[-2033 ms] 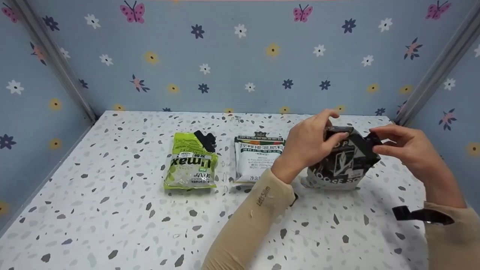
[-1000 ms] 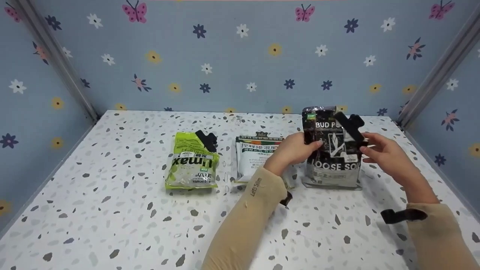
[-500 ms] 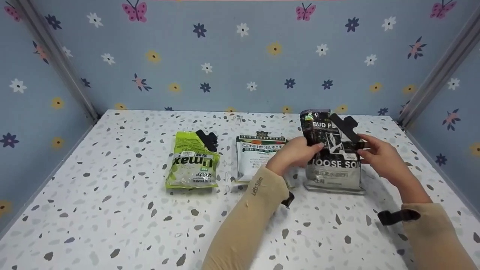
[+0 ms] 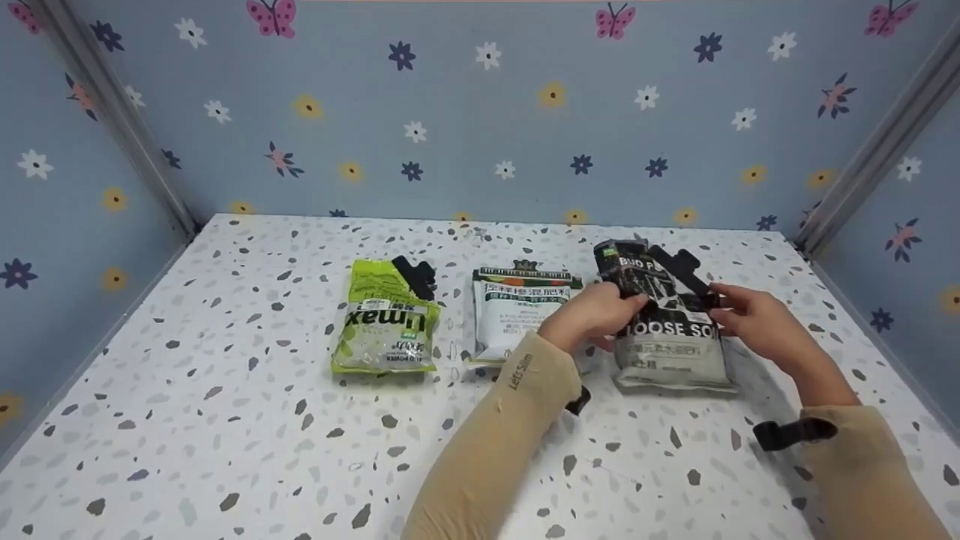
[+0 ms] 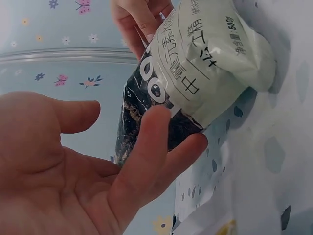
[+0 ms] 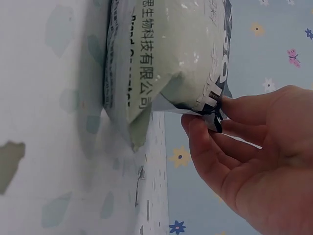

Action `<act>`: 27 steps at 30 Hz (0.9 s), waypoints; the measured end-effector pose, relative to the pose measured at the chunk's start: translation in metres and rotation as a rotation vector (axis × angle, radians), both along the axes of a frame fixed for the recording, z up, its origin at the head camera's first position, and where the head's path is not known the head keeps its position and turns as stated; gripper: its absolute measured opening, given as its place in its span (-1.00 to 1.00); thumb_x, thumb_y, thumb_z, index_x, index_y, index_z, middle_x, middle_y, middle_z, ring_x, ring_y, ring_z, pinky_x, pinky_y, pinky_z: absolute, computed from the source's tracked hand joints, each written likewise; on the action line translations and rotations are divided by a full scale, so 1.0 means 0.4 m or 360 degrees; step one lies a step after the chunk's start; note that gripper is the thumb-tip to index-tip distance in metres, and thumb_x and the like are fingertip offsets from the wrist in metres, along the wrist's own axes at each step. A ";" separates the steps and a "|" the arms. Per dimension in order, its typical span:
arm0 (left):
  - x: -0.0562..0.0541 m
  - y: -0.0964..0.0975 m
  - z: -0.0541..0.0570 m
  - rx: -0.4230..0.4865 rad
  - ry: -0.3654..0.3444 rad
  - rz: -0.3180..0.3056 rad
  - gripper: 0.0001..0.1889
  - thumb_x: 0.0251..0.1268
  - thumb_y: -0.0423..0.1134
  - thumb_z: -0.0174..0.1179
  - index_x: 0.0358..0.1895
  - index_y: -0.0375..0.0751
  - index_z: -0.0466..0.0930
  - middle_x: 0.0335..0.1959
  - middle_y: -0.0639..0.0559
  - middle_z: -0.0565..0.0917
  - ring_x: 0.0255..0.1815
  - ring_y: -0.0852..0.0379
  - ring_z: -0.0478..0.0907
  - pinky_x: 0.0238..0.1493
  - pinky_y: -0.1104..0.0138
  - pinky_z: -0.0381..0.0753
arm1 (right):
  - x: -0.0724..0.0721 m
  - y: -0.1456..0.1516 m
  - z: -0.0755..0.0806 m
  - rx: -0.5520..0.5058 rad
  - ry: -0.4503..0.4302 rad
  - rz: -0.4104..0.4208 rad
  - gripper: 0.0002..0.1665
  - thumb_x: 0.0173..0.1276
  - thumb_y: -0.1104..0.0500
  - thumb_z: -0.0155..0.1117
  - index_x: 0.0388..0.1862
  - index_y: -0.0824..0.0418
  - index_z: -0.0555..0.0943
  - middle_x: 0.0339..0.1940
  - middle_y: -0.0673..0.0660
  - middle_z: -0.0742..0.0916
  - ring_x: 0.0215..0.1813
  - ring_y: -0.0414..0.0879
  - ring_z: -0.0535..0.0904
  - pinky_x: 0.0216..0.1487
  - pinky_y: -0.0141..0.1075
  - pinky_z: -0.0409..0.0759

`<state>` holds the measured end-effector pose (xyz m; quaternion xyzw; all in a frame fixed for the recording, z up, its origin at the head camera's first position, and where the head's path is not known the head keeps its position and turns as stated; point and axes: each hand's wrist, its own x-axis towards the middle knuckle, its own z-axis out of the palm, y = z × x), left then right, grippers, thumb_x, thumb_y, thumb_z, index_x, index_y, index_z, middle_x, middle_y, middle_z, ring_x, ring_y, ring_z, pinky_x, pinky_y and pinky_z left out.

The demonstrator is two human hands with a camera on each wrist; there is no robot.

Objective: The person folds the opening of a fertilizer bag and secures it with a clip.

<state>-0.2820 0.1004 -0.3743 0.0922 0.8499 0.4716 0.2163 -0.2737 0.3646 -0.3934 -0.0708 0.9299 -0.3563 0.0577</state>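
A black and grey "LOOSE SOIL" fertilizer bag (image 4: pixel 671 352) leans back on the right of the table, its base toward the camera. A black bag clip (image 4: pixel 682 274) sits slantwise across its upper right corner. My right hand (image 4: pixel 765 322) pinches the bag's right edge just below the clip, thumb and fingers on either side in the right wrist view. At the bag's left side is my left hand (image 4: pixel 592 315); in the left wrist view its fingers (image 5: pixel 146 156) are extended against the bag and the thumb stands off it.
A white fertilizer bag (image 4: pixel 517 319) with a dark clip along its top lies left of my left hand, partly behind it. Farther left lies a green bag (image 4: pixel 386 330) with a black clip on its corner. Patterned blue panels (image 4: pixel 480 112) enclose the speckled table (image 4: pixel 262 450).
The clip came onto the folded corner of the black bag. The bag stood up, then tilted back and lower. My hands went from its top to its sides, and the left thumb came off.
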 end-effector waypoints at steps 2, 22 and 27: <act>0.001 -0.002 -0.012 -0.0047 -0.0010 0.0005 -0.39 0.51 0.17 0.01 0.36 -0.23 0.41 0.07 -0.07 0.58 -0.42 0.06 0.69 -0.29 0.22 0.67 | -0.001 -0.001 -0.012 0.0008 -0.0024 0.0028 -0.40 0.57 0.25 0.07 0.50 0.41 0.25 0.26 0.50 0.52 0.10 0.22 0.61 0.06 -0.07 0.62; 0.001 0.006 -0.015 -0.0233 -0.0067 -0.0066 -0.43 0.41 0.31 0.04 0.10 -0.12 0.56 -0.09 0.02 0.63 -0.44 0.03 0.69 -0.21 0.11 0.63 | -0.006 0.004 -0.032 0.0119 -0.0119 0.0006 -0.42 0.64 0.06 -0.04 0.39 0.48 0.37 0.27 0.51 0.51 0.12 0.28 0.57 0.12 0.08 0.53; -0.010 0.006 -0.004 -0.0286 -0.0004 -0.0156 -0.50 0.45 0.30 -0.01 -0.21 -0.09 0.59 -0.14 0.06 0.63 -0.44 0.05 0.69 -0.27 0.14 0.67 | -0.011 0.000 -0.026 0.0176 -0.0090 0.0009 -0.39 0.65 0.03 -0.07 0.43 0.45 0.34 0.31 0.50 0.48 0.17 0.27 0.52 0.10 0.07 0.50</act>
